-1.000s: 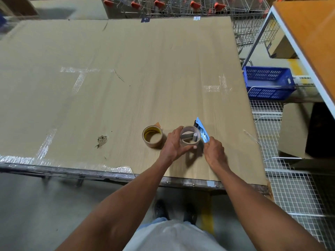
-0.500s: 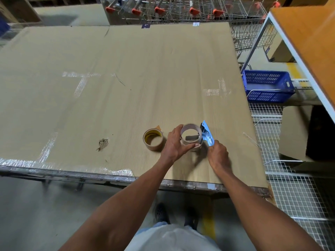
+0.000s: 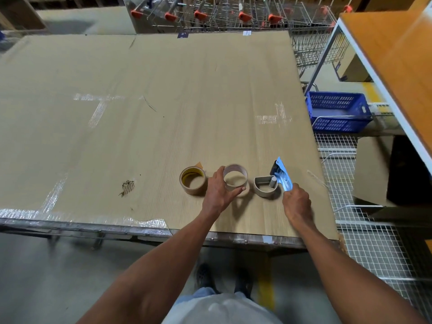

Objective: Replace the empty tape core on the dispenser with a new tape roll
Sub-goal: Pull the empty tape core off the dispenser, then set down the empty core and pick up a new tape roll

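My left hand (image 3: 219, 192) grips the empty cardboard tape core (image 3: 235, 177), a thin pale ring held just above the table. It is off the dispenser and a little to its left. The tape dispenser (image 3: 272, 183) lies on the cardboard-covered table (image 3: 140, 113); its grey half-round holder is bare and its blue blade end points away from me. My right hand (image 3: 296, 202) holds the dispenser by its blue handle. A new brown tape roll (image 3: 193, 181) stands on the table, just left of my left hand.
A blue plastic basket (image 3: 339, 113) sits beyond the table's right edge on white wire racks (image 3: 364, 242). An orange-topped table (image 3: 397, 54) is at the far right. Shopping trolleys (image 3: 233, 15) line the far side. The table's near edge is close to my body.
The empty core was on the dispenser's holder. My left hand has pulled it off to the left, and my right hand has drawn the dispenser to the right.
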`<state>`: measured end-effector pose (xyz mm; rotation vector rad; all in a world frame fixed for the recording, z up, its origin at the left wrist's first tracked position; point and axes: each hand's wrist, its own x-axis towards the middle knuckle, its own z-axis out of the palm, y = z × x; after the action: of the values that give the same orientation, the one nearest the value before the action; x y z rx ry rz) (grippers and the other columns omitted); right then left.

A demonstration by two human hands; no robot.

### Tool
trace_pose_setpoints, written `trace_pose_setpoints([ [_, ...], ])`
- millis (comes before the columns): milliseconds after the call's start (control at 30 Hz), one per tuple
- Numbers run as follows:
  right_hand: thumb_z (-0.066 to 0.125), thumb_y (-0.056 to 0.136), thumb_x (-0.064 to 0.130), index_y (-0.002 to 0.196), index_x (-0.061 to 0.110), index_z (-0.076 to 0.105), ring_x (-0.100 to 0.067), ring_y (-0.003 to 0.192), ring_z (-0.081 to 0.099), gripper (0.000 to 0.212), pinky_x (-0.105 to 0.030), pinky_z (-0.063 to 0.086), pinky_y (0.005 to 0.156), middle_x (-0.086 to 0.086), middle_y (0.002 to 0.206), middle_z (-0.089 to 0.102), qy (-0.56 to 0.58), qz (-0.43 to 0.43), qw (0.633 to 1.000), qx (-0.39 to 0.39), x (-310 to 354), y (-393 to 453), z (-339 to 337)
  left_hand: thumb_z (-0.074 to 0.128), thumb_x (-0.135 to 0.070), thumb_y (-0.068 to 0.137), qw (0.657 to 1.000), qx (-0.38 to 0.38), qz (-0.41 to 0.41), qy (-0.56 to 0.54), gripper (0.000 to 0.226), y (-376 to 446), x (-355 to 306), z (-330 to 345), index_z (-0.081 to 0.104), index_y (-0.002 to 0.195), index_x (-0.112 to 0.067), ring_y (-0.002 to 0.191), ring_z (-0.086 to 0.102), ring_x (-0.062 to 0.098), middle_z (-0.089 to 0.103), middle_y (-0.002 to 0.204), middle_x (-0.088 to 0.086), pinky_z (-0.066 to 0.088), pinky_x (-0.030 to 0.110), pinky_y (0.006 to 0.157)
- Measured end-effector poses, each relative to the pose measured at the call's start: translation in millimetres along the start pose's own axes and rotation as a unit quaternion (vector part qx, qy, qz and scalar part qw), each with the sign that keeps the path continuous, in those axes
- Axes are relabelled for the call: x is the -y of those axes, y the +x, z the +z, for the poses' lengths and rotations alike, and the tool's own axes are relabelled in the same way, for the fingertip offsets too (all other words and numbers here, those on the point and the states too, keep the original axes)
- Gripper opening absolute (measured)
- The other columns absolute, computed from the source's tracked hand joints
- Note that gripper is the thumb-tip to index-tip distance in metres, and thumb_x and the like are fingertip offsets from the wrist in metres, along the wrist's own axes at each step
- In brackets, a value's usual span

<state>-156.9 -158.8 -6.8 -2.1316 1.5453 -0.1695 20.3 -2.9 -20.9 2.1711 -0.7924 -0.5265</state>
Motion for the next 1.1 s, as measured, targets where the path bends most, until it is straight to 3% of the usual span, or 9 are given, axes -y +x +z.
trace_pose_setpoints([
  [100, 0.041, 0.102, 0.009, 0.115, -0.006, 0.059, -0.040, 0.081, 0.057, 0.027, -0.037, 0.040, 0.067, -0.027, 0.106, 0.066, -0.007, 0.014, 1.000, 0.003, -4, 2, -2, 0.078, -0.063, 0.079, 0.999, 0.025, -0.021, 0.013, 0.104, -5, 2, 3, 0.028, 0.158, -0.017, 0.142, 0.041, 0.026, 0.044, 0.157, 0.007, 0.044, 0.046, 0.114],
  [267, 0.040, 0.103, 0.009, 0.117, -0.007, 0.059, -0.046, 0.092, 0.063, 0.028, -0.037, 0.040, 0.068, -0.028, 0.109, 0.066, -0.017, 0.012, 1.000, 0.004, -6, 2, -3, 0.078, -0.067, 0.076, 0.998, 0.035, -0.039, 0.029, 0.101, -11, 12, 9, 0.032, 0.154, -0.022, 0.136, 0.046, 0.026, 0.049, 0.152, 0.004, 0.049, 0.048, 0.109],
  [433, 0.042, 0.103, 0.010, 0.115, -0.006, 0.059, -0.039, 0.081, 0.058, 0.027, -0.038, 0.043, 0.066, -0.027, 0.105, 0.067, -0.015, 0.008, 1.000, -0.001, -8, 2, 0, 0.082, -0.054, 0.080, 0.998, 0.029, -0.043, 0.022, 0.103, -19, 12, 6, 0.026, 0.159, -0.017, 0.137, 0.043, 0.029, 0.045, 0.155, 0.009, 0.045, 0.047, 0.111],
  [567, 0.043, 0.102, 0.010, 0.115, -0.007, 0.059, -0.044, 0.088, 0.063, 0.027, -0.039, 0.044, 0.067, -0.028, 0.106, 0.066, -0.015, 0.003, 1.000, -0.002, -9, 2, -1, 0.083, -0.047, 0.082, 0.998, 0.032, -0.054, 0.018, 0.106, -23, 9, 3, 0.022, 0.161, -0.015, 0.138, 0.041, 0.029, 0.045, 0.153, 0.013, 0.044, 0.045, 0.112],
  [767, 0.042, 0.102, 0.012, 0.116, -0.005, 0.058, -0.045, 0.091, 0.063, 0.028, -0.044, 0.050, 0.072, -0.026, 0.108, 0.066, -0.019, 0.002, 1.000, 0.001, -8, 0, -2, 0.084, -0.058, 0.075, 0.997, 0.028, -0.067, 0.016, 0.105, -24, 15, 6, 0.026, 0.156, -0.026, 0.131, 0.049, 0.024, 0.054, 0.143, 0.006, 0.051, 0.050, 0.106],
  [967, 0.042, 0.103, 0.016, 0.117, -0.003, 0.057, -0.042, 0.088, 0.063, 0.027, -0.043, 0.050, 0.070, -0.022, 0.107, 0.065, -0.022, -0.009, 1.000, 0.000, -10, -2, -2, 0.084, -0.053, 0.078, 0.998, 0.029, -0.059, 0.017, 0.107, -27, 13, 6, 0.023, 0.159, -0.023, 0.136, 0.044, 0.026, 0.048, 0.149, 0.009, 0.046, 0.049, 0.111],
  [1100, 0.043, 0.102, 0.014, 0.114, -0.004, 0.057, -0.045, 0.089, 0.063, 0.026, -0.043, 0.049, 0.070, -0.025, 0.107, 0.066, -0.016, -0.009, 1.000, -0.003, -11, -2, -2, 0.086, -0.057, 0.073, 0.997, 0.024, -0.068, 0.015, 0.106, -23, 17, 8, 0.029, 0.156, -0.026, 0.131, 0.048, 0.023, 0.054, 0.142, 0.006, 0.049, 0.050, 0.108],
])
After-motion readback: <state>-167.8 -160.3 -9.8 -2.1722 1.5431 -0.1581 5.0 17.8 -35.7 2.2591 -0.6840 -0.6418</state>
